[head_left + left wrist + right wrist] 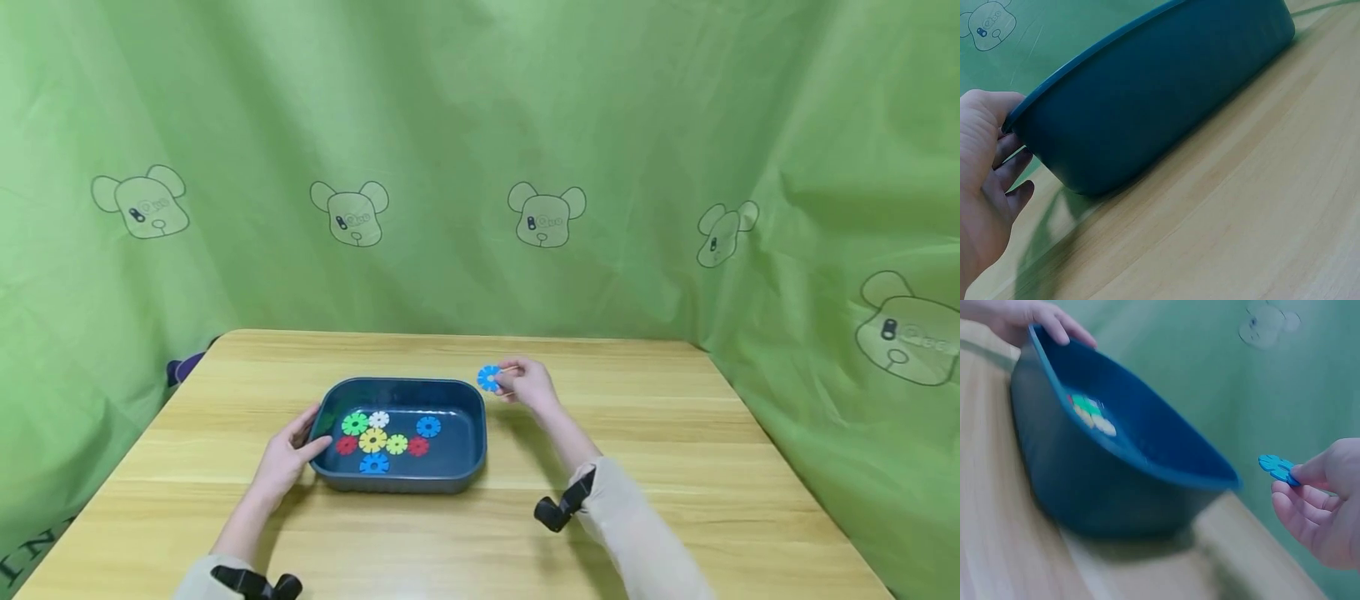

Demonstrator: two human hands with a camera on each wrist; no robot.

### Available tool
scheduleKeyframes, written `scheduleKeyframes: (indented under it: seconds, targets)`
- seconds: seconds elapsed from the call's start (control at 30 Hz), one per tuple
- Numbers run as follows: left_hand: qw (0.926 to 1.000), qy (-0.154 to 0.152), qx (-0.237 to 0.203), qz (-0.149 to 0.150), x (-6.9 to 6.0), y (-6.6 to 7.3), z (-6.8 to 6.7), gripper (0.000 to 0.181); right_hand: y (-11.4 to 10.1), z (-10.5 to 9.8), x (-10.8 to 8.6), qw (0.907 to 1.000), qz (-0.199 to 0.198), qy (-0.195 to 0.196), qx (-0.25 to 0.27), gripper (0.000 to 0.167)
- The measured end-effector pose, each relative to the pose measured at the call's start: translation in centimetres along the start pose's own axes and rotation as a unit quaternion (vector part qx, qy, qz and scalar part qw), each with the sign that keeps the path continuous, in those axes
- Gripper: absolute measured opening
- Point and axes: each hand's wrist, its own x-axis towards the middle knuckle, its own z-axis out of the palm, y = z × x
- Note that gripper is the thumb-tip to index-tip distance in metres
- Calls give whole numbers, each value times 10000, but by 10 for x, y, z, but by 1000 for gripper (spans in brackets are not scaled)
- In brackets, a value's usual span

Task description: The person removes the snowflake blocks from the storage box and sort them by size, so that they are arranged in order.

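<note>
A dark blue-green plastic basin (397,483) stands on the table, with several flat notched snowflake discs lying in it, among them a yellow disc (372,440), a green disc (355,423) and a white disc (378,419). My left hand (283,458) grips the basin's left end, thumb over the rim and fingers outside. To the right of the basin, above the table, my right hand (528,385) pinches a blue snowflake disc (1277,467) between thumb and fingers. A thin orange edge shows by those fingers in the head view; what it belongs to is unclear.
The light wooden table (675,467) reaches back to a green curtain (450,100) printed with bear heads, which also hangs at both sides. A purple object (183,367) pokes out behind the table's left edge. Black straps with small cameras (555,512) sit on both wrists.
</note>
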Motion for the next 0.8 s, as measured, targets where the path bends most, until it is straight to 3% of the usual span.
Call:
scheduleKeyframes:
  seconds: [0.2, 0.33, 0.43, 0.67, 0.8]
  targets:
    - [9999, 28, 96, 23, -1, 2, 1, 62, 30, -34, -5, 9993, 270, -4, -265, 27]
    - [9999, 57, 116, 58, -1, 2, 0, 61, 47, -46, -11, 9941, 292, -298, -1003, 24]
    - [9999, 55, 98, 73, -1, 2, 1, 61, 57, -51, -15, 9885, 255, -463, -1417, 21]
    - [9999, 20, 101, 61, -1, 1, 1, 61, 71, -49, -19, 9843, 174, -463, -1694, 15]
    - [10000, 48, 67, 37, -1, 0, 1, 60, 73, -44, -18, 9717, -144, -346, -2331, 13]
